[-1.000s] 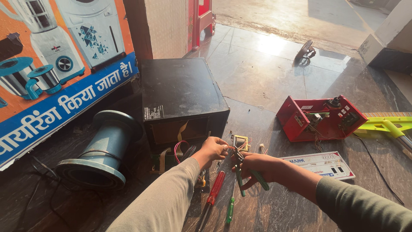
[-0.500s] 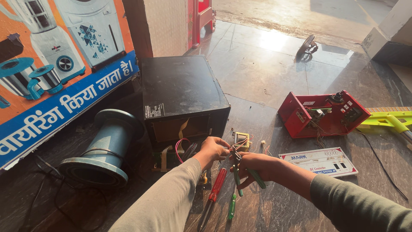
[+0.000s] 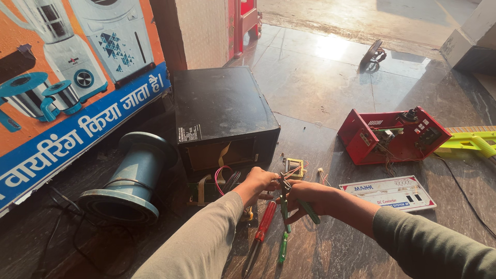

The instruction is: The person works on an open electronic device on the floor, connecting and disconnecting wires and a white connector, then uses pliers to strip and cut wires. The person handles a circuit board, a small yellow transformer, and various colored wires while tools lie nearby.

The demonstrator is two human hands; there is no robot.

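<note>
Floor: dark polished stone tiles [image 3: 330, 93], glossy with sun glare well beyond the hands, dustier and darker under them.
Room: a printed orange and blue appliance banner [image 3: 67, 93] leans far out to the left of the hands; a pale stone step [image 3: 473, 36] rises far ahead to the right.
Left hand [image 3: 257, 183]: fingers curled closed around thin wires, just in front of the black metal box's open face.
Right hand [image 3: 305, 197]: closed in a grip on green-handled pliers [image 3: 285, 204], whose jaws point up between the two hands.
Black metal box [image 3: 222, 111]: directly ahead of the left hand, pink and yellow wires [image 3: 223, 173] spilling from its opening.
Near floor: a red-handled screwdriver [image 3: 265, 223] and a green-handled screwdriver [image 3: 282, 247] lie just below the hands.
Left edge: a blue-grey metal flanged pipe [image 3: 132, 175] lies on its side, well left of the left forearm.
Right side: a red plastic open casing [image 3: 395, 135] and a white rectangular panel [image 3: 390, 192] sit beyond the right forearm.
Open room: bare tiles stretch ahead of the hands, between the box and the red casing.
</note>
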